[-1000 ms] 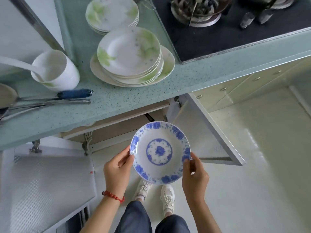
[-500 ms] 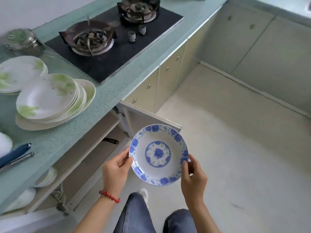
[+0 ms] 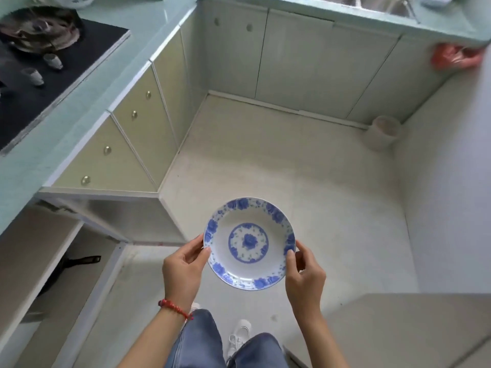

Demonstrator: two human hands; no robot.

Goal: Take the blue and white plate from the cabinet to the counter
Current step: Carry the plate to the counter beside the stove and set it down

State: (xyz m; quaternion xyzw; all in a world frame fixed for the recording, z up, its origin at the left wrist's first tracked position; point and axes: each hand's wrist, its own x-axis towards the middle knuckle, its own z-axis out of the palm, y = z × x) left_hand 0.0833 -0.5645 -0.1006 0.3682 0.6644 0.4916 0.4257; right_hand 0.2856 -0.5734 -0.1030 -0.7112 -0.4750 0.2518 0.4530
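Blue and white plate (image 3: 249, 243) is held level above the floor (image 3: 305, 181), face up, away from the table (image 3: 87, 73) at left. Left hand (image 3: 183, 269) grips its left rim, thumb on top; right hand (image 3: 305, 274) grips the right rim likewise. Open cabinet (image 3: 53, 261) lies at lower left.
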